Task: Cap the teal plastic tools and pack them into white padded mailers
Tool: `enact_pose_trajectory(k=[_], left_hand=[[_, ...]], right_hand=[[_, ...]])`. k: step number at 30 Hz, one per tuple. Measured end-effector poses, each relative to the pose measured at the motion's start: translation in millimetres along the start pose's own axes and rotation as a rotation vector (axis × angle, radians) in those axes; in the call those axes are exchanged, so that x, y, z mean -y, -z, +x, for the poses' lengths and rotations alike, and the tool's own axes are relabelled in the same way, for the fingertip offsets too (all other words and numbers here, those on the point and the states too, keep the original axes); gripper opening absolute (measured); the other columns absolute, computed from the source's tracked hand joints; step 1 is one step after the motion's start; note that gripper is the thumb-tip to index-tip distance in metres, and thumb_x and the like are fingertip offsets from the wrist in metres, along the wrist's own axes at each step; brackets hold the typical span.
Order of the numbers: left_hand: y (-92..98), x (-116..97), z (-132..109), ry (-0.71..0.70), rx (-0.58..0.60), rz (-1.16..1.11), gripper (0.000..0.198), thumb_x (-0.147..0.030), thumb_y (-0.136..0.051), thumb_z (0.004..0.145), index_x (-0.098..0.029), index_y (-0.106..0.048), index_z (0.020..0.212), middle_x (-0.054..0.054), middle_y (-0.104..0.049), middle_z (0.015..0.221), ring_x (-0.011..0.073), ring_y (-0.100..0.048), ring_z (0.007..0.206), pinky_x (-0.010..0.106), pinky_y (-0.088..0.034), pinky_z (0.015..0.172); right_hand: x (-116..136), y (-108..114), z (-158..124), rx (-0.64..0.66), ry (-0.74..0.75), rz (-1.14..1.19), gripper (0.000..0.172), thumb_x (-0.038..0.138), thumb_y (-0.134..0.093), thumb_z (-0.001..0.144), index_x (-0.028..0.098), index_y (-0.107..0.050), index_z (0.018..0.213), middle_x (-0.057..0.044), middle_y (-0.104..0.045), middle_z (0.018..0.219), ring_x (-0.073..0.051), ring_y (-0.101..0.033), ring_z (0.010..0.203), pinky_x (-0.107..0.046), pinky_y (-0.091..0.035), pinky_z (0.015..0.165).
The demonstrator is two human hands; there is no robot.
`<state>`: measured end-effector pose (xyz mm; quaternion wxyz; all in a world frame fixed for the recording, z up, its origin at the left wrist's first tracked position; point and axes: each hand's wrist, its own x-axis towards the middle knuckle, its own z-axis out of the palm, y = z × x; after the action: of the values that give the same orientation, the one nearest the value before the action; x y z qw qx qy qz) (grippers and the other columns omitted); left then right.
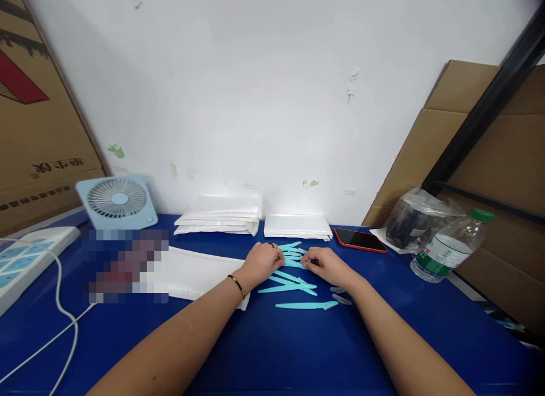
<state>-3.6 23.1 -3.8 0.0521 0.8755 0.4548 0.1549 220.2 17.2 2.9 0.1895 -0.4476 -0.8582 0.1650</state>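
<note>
Several teal eyebrow razors (pixel 304 306) lie in a loose group on the blue table, the closest one apart from the rest. Over the far part of this group, my left hand (pixel 263 264) is closed in a pinch at the left end of a teal razor (pixel 293 265). My right hand (pixel 326 265) pinches at its right end, fingertips bent together. The fingers partly hide this razor and others behind it. Small clear blade caps (pixel 341 299) rest beside my right forearm.
White padded envelopes (pixel 219 214) are stacked by the wall, with a smaller stack (pixel 297 226) alongside. Another envelope (pixel 200 271) lies left. An orange-edged phone (pixel 360 240), water bottle (pixel 447 245) and bagged dark item (pixel 411 220) stand right; a fan (pixel 119 201) and power strip (pixel 36 257) left.
</note>
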Motion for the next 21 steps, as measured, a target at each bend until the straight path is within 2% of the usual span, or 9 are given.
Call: enact_pose_trajectory(k=[3, 5, 7, 9, 11, 13, 16, 21], left_hand=[[3.6, 3, -1, 0.004, -0.068, -0.035, 0.014, -0.03, -0.056, 0.081, -0.024, -0.064, 0.091, 0.0, -0.062, 0.097, 0.0177, -0.054, 0.093, 0.028, -0.035, 0.074], [9.6, 6, -4, -0.041, -0.046, -0.094, 0.015, -0.033, -0.056, 0.08, -0.025, -0.064, 0.09, 0.0, -0.062, 0.097, 0.0167, -0.055, 0.092, 0.027, -0.036, 0.074], [15.7, 11, -7, -0.101, 0.029, -0.15, 0.015, -0.036, -0.058, 0.079, -0.025, -0.065, 0.085, -0.002, -0.063, 0.092, 0.015, -0.056, 0.087, 0.025, -0.036, 0.072], [19.3, 16, -9, -0.137, 0.094, -0.17, 0.017, -0.038, -0.06, 0.076, -0.025, -0.066, 0.085, -0.003, -0.065, 0.089, 0.0144, -0.056, 0.084, 0.024, -0.036, 0.071], [19.5, 18, -10, -0.136, 0.132, -0.157, 0.017, -0.039, -0.062, 0.074, -0.025, -0.066, 0.083, -0.003, -0.066, 0.086, 0.014, -0.057, 0.081, 0.023, -0.035, 0.07], [17.2, 19, -9, -0.129, 0.14, -0.125, 0.015, -0.038, -0.062, 0.075, -0.025, -0.066, 0.08, -0.004, -0.066, 0.081, 0.0131, -0.057, 0.076, 0.024, -0.034, 0.068], [13.6, 17, -7, -0.141, 0.096, -0.054, 0.011, -0.033, -0.059, 0.078, -0.024, -0.065, 0.076, -0.004, -0.066, 0.076, 0.0116, -0.057, 0.07, 0.025, -0.031, 0.068], [12.4, 14, -7, -0.186, 0.031, 0.069, 0.019, -0.025, -0.048, 0.085, -0.02, -0.063, 0.076, -0.001, -0.067, 0.076, 0.013, -0.058, 0.07, 0.027, -0.03, 0.066]], right_hand=[[-12, 18, -7, -0.066, -0.056, 0.037, 0.019, 0.026, -0.051, 0.079, 0.019, -0.068, 0.087, -0.005, -0.066, 0.087, -0.016, -0.058, 0.075, -0.026, -0.043, 0.066], [-23, 34, -17, -0.085, -0.12, 0.053, 0.02, 0.028, -0.053, 0.078, 0.019, -0.068, 0.086, -0.005, -0.067, 0.086, -0.017, -0.058, 0.075, -0.027, -0.044, 0.067], [-34, 47, -27, -0.023, -0.183, 0.079, 0.019, 0.03, -0.056, 0.074, 0.018, -0.069, 0.081, -0.004, -0.067, 0.079, -0.017, -0.058, 0.071, -0.027, -0.044, 0.064], [-42, 54, -34, 0.093, -0.243, 0.12, 0.019, 0.031, -0.063, 0.068, 0.017, -0.069, 0.078, -0.003, -0.065, 0.071, -0.016, -0.057, 0.065, -0.025, -0.043, 0.058], [-47, 54, -38, 0.206, -0.291, 0.147, 0.021, 0.032, -0.069, 0.062, 0.016, -0.069, 0.076, -0.002, -0.063, 0.066, -0.015, -0.055, 0.061, -0.023, -0.041, 0.054], [-47, 50, -37, 0.267, -0.314, 0.155, 0.022, 0.032, -0.07, 0.059, 0.016, -0.068, 0.074, -0.001, -0.061, 0.063, -0.014, -0.053, 0.058, -0.022, -0.039, 0.052], [-44, 42, -33, 0.238, -0.305, 0.164, 0.019, 0.031, -0.067, 0.063, 0.016, -0.065, 0.074, -0.001, -0.058, 0.064, -0.012, -0.051, 0.058, -0.021, -0.038, 0.052], [-37, 30, -25, 0.139, -0.222, 0.178, 0.024, 0.028, -0.061, 0.069, 0.019, -0.063, 0.091, 0.001, -0.055, 0.068, -0.01, -0.048, 0.057, -0.02, -0.04, 0.053]])
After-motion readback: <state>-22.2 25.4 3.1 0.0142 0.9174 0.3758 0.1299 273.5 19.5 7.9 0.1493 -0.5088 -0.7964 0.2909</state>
